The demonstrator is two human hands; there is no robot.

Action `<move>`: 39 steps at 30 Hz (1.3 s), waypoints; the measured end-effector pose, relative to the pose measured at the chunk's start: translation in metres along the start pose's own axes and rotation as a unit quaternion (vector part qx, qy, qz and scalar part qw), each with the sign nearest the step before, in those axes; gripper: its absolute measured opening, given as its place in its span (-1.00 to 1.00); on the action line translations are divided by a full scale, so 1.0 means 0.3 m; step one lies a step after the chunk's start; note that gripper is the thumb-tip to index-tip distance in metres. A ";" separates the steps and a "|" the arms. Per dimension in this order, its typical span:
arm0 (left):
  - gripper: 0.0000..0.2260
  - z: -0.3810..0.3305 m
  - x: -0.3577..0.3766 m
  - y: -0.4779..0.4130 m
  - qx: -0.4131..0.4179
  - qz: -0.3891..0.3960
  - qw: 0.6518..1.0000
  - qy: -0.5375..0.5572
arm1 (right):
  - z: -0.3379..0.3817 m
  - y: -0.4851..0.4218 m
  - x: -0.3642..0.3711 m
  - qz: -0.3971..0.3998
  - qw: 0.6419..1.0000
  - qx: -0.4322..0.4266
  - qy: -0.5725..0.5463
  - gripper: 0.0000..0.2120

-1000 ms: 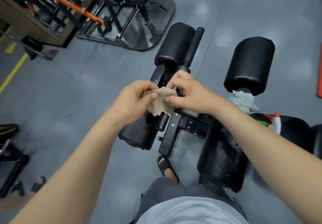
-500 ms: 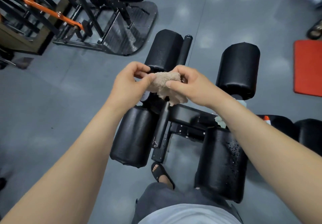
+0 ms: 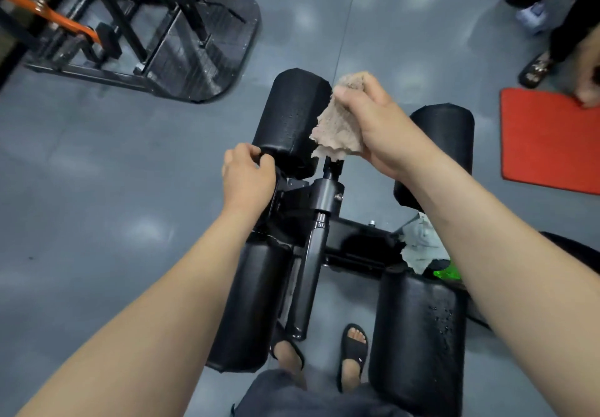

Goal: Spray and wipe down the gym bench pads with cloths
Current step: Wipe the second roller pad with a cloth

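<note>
My right hand (image 3: 378,124) grips a crumpled beige cloth (image 3: 337,132) beside the right edge of the far left roller pad (image 3: 289,118), which carries spray droplets. My left hand (image 3: 248,174) grips the near end of that same pad, fingers curled on its edge. Black pads lie nearer to me: the near left pad (image 3: 250,303) and the near right pad (image 3: 418,342), wet with droplets. The far right roller pad (image 3: 451,144) is partly hidden by my right forearm. A pale green cloth (image 3: 420,244) and a green spray bottle (image 3: 446,274) lie on the bench under that arm.
The black bench frame (image 3: 319,222) runs between the pads. A black machine with an orange bar (image 3: 130,27) stands at upper left. A red mat (image 3: 548,140) lies on the grey floor at right, with another person's legs and sandal (image 3: 535,67) beside it. My sandalled feet (image 3: 352,348) stand between the near pads.
My left hand let go of the beige cloth and took hold of the far left pad's near end. My right hand carried the cloth alone to that pad's right side.
</note>
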State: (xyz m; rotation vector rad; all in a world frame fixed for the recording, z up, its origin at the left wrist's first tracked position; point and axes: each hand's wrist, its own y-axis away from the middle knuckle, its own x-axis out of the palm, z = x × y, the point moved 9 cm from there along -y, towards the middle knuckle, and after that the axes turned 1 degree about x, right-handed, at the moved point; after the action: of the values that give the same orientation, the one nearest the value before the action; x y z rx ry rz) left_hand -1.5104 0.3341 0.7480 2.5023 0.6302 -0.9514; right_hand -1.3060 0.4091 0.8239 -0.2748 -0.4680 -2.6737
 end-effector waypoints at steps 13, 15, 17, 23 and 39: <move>-0.36 0.061 0.073 0.029 -0.005 0.007 0.999 -0.053 | 0.101 -0.331 -0.054 -0.075 0.841 -0.072 0.531 -0.81; -0.33 0.060 0.075 0.018 -0.005 0.006 0.998 -0.067 | 0.108 -0.406 -0.059 -0.081 0.823 -0.071 0.558 -0.79; -0.30 0.055 0.078 0.012 -0.001 0.006 0.997 -0.075 | 0.115 -0.474 -0.056 -0.075 0.810 -0.070 0.578 -0.77; -0.28 0.068 0.096 -0.005 -0.014 0.019 0.996 -0.083 | 0.108 -0.590 -0.022 -0.031 0.773 -0.061 0.631 -0.75; -0.29 0.081 0.101 -0.011 -0.016 0.016 0.998 -0.053 | 0.027 -0.574 0.040 0.048 0.723 -0.047 0.688 -0.79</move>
State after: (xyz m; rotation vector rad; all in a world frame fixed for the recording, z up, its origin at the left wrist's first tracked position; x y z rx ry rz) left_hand -1.5044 0.3328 0.7095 2.4077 0.5646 -1.0466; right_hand -1.3892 0.5557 0.7862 1.5100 0.1850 -2.0101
